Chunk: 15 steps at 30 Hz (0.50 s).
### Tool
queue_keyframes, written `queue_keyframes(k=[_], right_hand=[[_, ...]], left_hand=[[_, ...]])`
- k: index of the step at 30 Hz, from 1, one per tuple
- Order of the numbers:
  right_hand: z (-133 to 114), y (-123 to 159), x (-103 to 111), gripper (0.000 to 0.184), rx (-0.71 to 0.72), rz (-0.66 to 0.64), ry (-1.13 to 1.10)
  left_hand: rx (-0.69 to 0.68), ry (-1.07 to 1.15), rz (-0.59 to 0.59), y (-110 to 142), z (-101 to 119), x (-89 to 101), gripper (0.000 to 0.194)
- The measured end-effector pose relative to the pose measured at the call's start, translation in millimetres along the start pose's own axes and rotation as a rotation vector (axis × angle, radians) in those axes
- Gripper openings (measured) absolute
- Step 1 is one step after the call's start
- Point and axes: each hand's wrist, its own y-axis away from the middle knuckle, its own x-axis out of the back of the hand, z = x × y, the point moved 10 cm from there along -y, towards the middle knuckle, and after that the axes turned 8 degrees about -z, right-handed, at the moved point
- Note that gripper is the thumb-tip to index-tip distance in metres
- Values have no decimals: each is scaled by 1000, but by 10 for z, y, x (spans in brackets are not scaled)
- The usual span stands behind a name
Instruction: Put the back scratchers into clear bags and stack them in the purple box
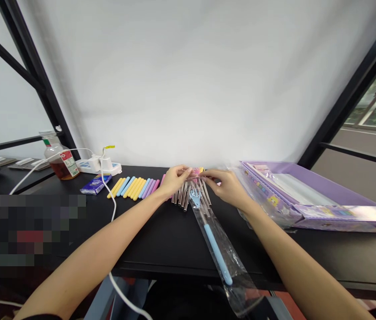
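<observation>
In the head view, the left hand (175, 178) and the right hand (223, 186) meet near the back of the black table (161, 240), fingertips pinching the upper end of a clear plastic bag (230, 251). Exactly where each fingertip grips is hard to make out against the pink and yellow pieces behind. Inside the bag lies a light blue tool (218, 253), its handle toward the wearer and its pronged head just below the hands; the bag's lower end reaches past the table's near edge.

Metal rods (183, 198) fan out under the fingers, their far ends hidden. They lie to the right of a row of coloured handles (136, 187), whose right end goes behind the left hand. Farther left are a blue packet (95, 184), a power strip (99, 166) partly covered by its plugs, and a bottle (63, 162) with unreadable label text. A pixelated patch (31, 231) masks the near left. On the right, crumpled film lies against a purple box (308, 173), cut off by the frame; its contents are unclear.
</observation>
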Motion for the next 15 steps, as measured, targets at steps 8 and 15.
queue_keyframes(k=[8, 15], right_hand=[[51, -21, 48, 22, 34, 128, 25], [27, -69, -24, 20, 80, 56, 76]], left_hand=[[82, 164, -107, 9, -18, -148, 43], [109, 186, -25, -11, -60, -39, 36]])
